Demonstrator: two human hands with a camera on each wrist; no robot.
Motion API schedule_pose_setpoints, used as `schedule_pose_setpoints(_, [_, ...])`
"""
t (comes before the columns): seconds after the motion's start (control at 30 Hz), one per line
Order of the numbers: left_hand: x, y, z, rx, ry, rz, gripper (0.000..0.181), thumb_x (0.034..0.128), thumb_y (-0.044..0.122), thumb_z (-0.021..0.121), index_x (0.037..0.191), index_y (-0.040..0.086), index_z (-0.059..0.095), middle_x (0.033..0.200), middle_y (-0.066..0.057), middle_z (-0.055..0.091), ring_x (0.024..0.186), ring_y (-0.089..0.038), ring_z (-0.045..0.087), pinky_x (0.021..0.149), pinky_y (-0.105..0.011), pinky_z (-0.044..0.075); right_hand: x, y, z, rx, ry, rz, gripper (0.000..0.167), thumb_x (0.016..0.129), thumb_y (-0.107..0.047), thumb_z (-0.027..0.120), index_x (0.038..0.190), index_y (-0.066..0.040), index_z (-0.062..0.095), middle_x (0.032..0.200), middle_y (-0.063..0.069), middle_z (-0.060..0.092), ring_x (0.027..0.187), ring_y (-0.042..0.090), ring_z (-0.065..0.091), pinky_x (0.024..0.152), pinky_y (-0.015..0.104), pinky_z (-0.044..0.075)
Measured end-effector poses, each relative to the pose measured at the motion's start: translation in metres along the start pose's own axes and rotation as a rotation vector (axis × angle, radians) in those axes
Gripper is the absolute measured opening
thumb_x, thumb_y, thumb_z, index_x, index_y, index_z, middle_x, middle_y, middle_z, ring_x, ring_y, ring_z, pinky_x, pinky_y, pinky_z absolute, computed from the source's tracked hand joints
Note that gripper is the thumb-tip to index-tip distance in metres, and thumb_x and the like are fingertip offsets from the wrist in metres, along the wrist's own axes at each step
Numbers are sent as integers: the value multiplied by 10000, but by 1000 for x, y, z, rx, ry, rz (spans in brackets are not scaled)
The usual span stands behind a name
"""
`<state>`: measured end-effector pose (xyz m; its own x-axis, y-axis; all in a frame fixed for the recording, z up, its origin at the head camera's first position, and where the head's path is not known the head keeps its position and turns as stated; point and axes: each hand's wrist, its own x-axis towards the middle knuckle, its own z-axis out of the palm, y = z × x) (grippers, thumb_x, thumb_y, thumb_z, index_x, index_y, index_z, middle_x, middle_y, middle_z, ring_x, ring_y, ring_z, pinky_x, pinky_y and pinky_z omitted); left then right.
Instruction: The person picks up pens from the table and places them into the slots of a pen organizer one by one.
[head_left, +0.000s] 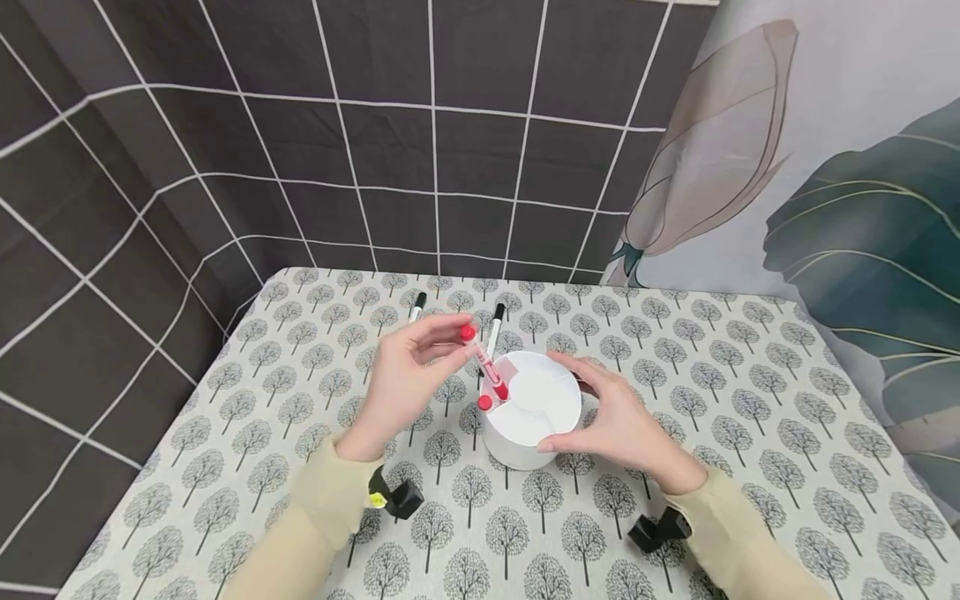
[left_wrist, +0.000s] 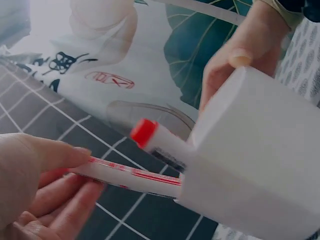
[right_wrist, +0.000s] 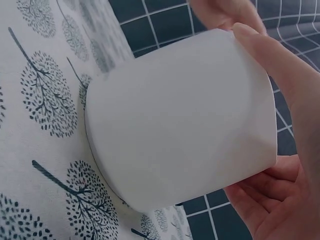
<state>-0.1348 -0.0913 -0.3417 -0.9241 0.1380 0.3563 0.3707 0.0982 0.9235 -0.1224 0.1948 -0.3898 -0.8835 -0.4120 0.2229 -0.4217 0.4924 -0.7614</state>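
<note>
A white round container [head_left: 525,450] with inner dividers stands on the cloth. My left hand [head_left: 408,375] pinches a red-and-white marker [head_left: 487,367] by its upper end, its lower end inside the container's left compartment. Beside it, the red end of another marker [head_left: 485,402] sticks up at the rim; the left wrist view shows that marker [left_wrist: 159,145] leaning out of the container [left_wrist: 260,160]. With thumb and fingers spread across the rim, my right hand [head_left: 622,417] grips the container from the right. The right wrist view shows the container's side wall [right_wrist: 180,120] within that hand [right_wrist: 295,100].
Behind the container lie two black-capped white markers, one [head_left: 495,329] just past its rim and the other [head_left: 417,307] farther left, partly behind my left hand. The tree-patterned tablecloth [head_left: 300,400] ends at a dark gridded curtain [head_left: 480,158]; a leaf-print curtain [head_left: 847,208] hangs at right.
</note>
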Motion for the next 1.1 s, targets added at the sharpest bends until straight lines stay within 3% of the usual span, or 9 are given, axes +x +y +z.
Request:
schedule_pose_setpoints(0.1, [0, -10, 0, 24, -66, -4, 467, 877, 80, 815, 1320, 99, 671, 1227, -34, 711, 1102, -160, 679, 962, -302, 552, -4, -2, 0, -38, 8, -9, 1186, 569, -503, 984, 1533, -84, 435, 1435, 75, 551, 1229, 252, 588, 1042, 447, 497])
schedule_pose_setpoints(0.17, [1, -15, -2, 44, -77, 1, 499, 883, 118, 816, 1354, 109, 649, 1264, -26, 695, 1143, -153, 660, 989, -284, 530, -8, -2, -1, -67, 19, -18, 1197, 578, -511, 977, 1533, -50, 420, 1397, 88, 571, 1203, 256, 600, 1028, 466, 508])
schedule_pose_setpoints(0.33, [0, -21, -10, 58, -22, -11, 475, 901, 156, 804, 1350, 125, 651, 1276, -8, 688, 1165, -158, 646, 1006, -279, 517, -11, -4, -5, -119, 41, -23, 1212, 593, -516, 964, 1553, -60, 381, 1420, 86, 543, 1239, 278, 562, 1039, 571, 471])
schedule_pose_setpoints(0.43, [0, -23, -14, 39, -4, -18, 453, 907, 137, 794, 1337, 101, 655, 1273, -26, 689, 1164, -174, 646, 1006, -294, 521, -10, -6, -6, -137, 27, -19, 1225, 597, -517, 965, 1577, -110, 353, 1522, 83, 459, 1283, 307, 532, 1037, 617, 450])
schedule_pose_setpoints(0.57, [1, -27, -17, 48, -2, -34, 432, 920, 161, 783, 1329, 104, 659, 1274, -30, 688, 1166, -179, 644, 1007, -288, 519, -8, -8, -3, -142, 17, 2, 1248, 579, -508, 980, 1589, -154, 338, 1563, 79, 408, 1293, 335, 524, 1031, 610, 460])
schedule_pose_setpoints(0.73, [2, -32, -24, 77, 6, -73, 425, 937, 172, 762, 1342, 112, 648, 1303, -35, 672, 1185, -169, 630, 1021, -268, 502, -9, -7, 3, -104, 15, 62, 1244, 586, -555, 958, 1571, -87, 357, 1531, 156, 446, 1263, 371, 553, 1038, 582, 466])
schedule_pose_setpoints(0.97, [8, -38, -35, 94, 56, -114, 440, 941, 202, 760, 1354, 110, 636, 1294, -37, 675, 1184, -157, 628, 1018, -256, 501, -10, -7, 7, -83, 27, 106, 1232, 588, -580, 946, 1555, -69, 377, 1507, 187, 469, 1194, 361, 604, 1014, 542, 502])
schedule_pose_setpoints(1.1, [14, -48, -43, 129, 93, -158, 491, 931, 234, 771, 1372, 81, 619, 1304, -59, 668, 1185, -181, 631, 1011, -246, 503, -10, -7, 7, -72, 28, 117, 1229, 584, -580, 947, 1555, -82, 382, 1502, 185, 473, 1187, 356, 608, 1009, 544, 505])
